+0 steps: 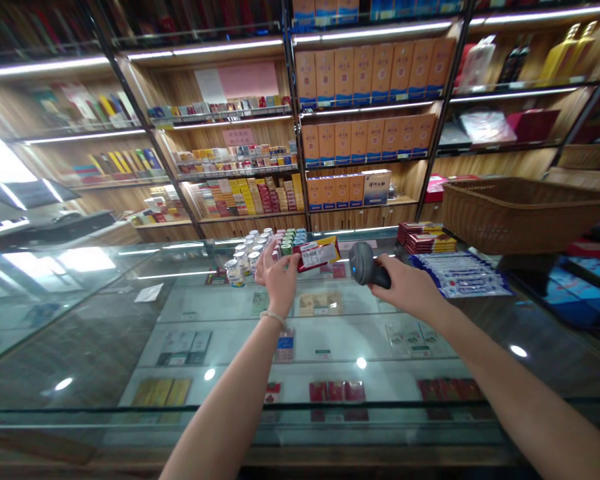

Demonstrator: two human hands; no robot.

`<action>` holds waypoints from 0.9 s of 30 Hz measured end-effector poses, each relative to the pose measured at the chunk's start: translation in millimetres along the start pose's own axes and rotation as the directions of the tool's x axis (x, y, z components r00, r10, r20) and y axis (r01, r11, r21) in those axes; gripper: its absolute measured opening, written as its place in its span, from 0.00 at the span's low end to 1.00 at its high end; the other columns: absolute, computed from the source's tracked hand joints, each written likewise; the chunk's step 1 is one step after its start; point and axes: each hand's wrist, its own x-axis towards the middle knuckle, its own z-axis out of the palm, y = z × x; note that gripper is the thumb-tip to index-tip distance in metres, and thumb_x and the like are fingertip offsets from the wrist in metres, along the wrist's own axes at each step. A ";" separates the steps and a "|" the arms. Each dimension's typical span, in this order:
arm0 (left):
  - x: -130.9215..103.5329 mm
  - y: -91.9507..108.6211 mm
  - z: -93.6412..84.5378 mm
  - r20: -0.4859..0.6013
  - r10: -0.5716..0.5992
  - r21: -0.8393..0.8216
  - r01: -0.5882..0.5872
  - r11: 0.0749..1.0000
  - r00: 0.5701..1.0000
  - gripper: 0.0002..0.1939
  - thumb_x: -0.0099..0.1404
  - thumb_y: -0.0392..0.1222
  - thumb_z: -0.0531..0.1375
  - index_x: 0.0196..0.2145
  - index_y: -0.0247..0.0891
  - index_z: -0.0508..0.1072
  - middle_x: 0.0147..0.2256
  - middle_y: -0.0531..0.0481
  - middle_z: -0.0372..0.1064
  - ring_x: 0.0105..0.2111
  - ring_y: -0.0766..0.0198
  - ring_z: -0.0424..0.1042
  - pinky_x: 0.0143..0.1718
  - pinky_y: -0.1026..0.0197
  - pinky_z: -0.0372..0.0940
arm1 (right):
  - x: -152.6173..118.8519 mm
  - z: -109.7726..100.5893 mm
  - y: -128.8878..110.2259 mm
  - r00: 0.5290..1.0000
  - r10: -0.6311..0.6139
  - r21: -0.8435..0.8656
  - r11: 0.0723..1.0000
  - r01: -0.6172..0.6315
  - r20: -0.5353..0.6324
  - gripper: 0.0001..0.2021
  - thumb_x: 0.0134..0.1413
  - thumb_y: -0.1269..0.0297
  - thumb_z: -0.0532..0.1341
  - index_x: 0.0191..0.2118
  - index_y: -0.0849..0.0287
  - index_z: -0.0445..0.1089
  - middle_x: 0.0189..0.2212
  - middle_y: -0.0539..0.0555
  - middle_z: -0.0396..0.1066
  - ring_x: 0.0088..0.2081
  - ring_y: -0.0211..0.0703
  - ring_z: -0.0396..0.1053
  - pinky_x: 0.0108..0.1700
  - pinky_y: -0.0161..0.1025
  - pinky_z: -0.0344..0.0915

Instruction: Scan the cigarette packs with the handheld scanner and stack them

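Observation:
Between thumb and fingers, my left hand (279,277) pinches a flat red and yellow packet (319,254) by its left end. A white label with a barcode shows on the packet's upturned side. My right hand (405,285) is wrapped round the handle of a dark grey barcode scanner (365,264), a small blue light showing on its head. The scanner's head points left at the packet, with a narrow gap between them. Both hands are above the glass display counter (220,393). Behind my left hand stand several small jars (236,270), partly hidden by it.
Red and yellow packets (425,238) are stacked at the counter's back right, beside a row of blue and white sachets (460,275). A wicker basket (520,217) stands further right. Lit wooden shelves with boxes (363,73) line the back. A white paper (149,293) lies left.

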 end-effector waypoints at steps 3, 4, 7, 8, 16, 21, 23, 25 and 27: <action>0.3 0.0 0.3 0.003 -0.009 0.007 0.009 1.000 1.000 0.13 0.70 0.51 0.62 0.33 0.46 0.83 0.67 0.51 0.64 0.70 0.48 0.55 0.74 0.43 0.46 | 3.4 6.2 6.0 1.000 -0.007 -0.050 0.999 0.007 0.019 0.18 0.61 0.55 0.61 0.54 0.54 0.68 0.54 0.58 0.77 0.52 0.56 0.77 0.39 0.41 0.66; 0.5 -0.3 0.5 0.003 -0.014 0.009 0.014 1.000 1.000 0.13 0.69 0.51 0.62 0.33 0.46 0.83 0.67 0.51 0.64 0.69 0.48 0.55 0.74 0.43 0.46 | 3.9 8.0 6.7 0.999 -0.007 -0.070 0.998 0.010 0.035 0.18 0.61 0.55 0.61 0.55 0.54 0.67 0.55 0.58 0.76 0.52 0.56 0.77 0.40 0.41 0.66; 1.0 -1.7 1.2 -0.003 -0.011 0.010 0.011 1.000 1.000 0.12 0.69 0.51 0.62 0.33 0.47 0.83 0.68 0.52 0.64 0.69 0.49 0.56 0.74 0.43 0.45 | 3.2 11.8 6.0 0.996 -0.017 -0.133 0.991 0.028 0.089 0.20 0.63 0.56 0.60 0.57 0.56 0.67 0.54 0.60 0.76 0.52 0.56 0.77 0.40 0.42 0.67; 1.1 -2.3 1.4 -0.004 -0.005 0.006 0.005 1.000 1.000 0.13 0.69 0.51 0.62 0.33 0.46 0.83 0.68 0.51 0.64 0.69 0.48 0.56 0.74 0.43 0.45 | 2.5 12.4 5.2 0.994 -0.019 -0.153 0.988 0.036 0.106 0.20 0.63 0.56 0.59 0.58 0.56 0.66 0.54 0.60 0.76 0.52 0.56 0.77 0.40 0.42 0.68; 1.9 -4.3 1.6 -0.006 0.021 -0.027 -0.021 0.999 1.000 0.13 0.69 0.52 0.62 0.32 0.46 0.82 0.67 0.52 0.65 0.68 0.46 0.57 0.73 0.40 0.47 | -0.6 19.4 2.6 0.984 -0.026 -0.237 0.969 0.068 0.175 0.21 0.64 0.56 0.59 0.59 0.57 0.67 0.54 0.62 0.74 0.52 0.58 0.76 0.40 0.44 0.69; 1.6 -2.8 1.3 0.011 0.036 -0.015 -0.036 0.999 0.999 0.13 0.70 0.50 0.62 0.32 0.45 0.83 0.67 0.50 0.64 0.68 0.47 0.57 0.74 0.41 0.47 | -0.6 26.6 4.7 0.984 -0.011 -0.261 0.964 0.059 0.179 0.20 0.65 0.55 0.60 0.59 0.57 0.67 0.52 0.62 0.74 0.52 0.58 0.76 0.41 0.43 0.69; 1.6 -2.9 1.5 0.010 0.035 -0.015 -0.035 0.999 0.999 0.12 0.70 0.50 0.62 0.32 0.46 0.83 0.67 0.50 0.64 0.68 0.47 0.58 0.73 0.42 0.48 | -0.9 28.6 5.0 0.985 -0.001 -0.262 0.964 0.047 0.173 0.20 0.65 0.55 0.59 0.59 0.56 0.67 0.52 0.62 0.74 0.52 0.57 0.75 0.41 0.43 0.69; 1.7 -3.1 1.6 0.008 0.037 -0.015 -0.037 0.999 0.999 0.13 0.70 0.50 0.62 0.32 0.46 0.83 0.67 0.50 0.64 0.68 0.47 0.58 0.73 0.42 0.48 | -1.2 29.7 4.9 0.987 0.010 -0.266 0.963 0.033 0.159 0.20 0.65 0.56 0.59 0.58 0.57 0.67 0.52 0.62 0.75 0.52 0.57 0.75 0.42 0.44 0.69; 1.7 -3.2 1.3 0.009 0.040 -0.016 -0.039 0.999 0.999 0.12 0.70 0.50 0.62 0.33 0.45 0.83 0.67 0.50 0.64 0.68 0.47 0.58 0.73 0.42 0.48 | -1.0 30.2 4.9 0.989 0.018 -0.277 0.961 0.024 0.149 0.19 0.65 0.57 0.59 0.57 0.58 0.68 0.52 0.62 0.75 0.53 0.58 0.74 0.43 0.45 0.69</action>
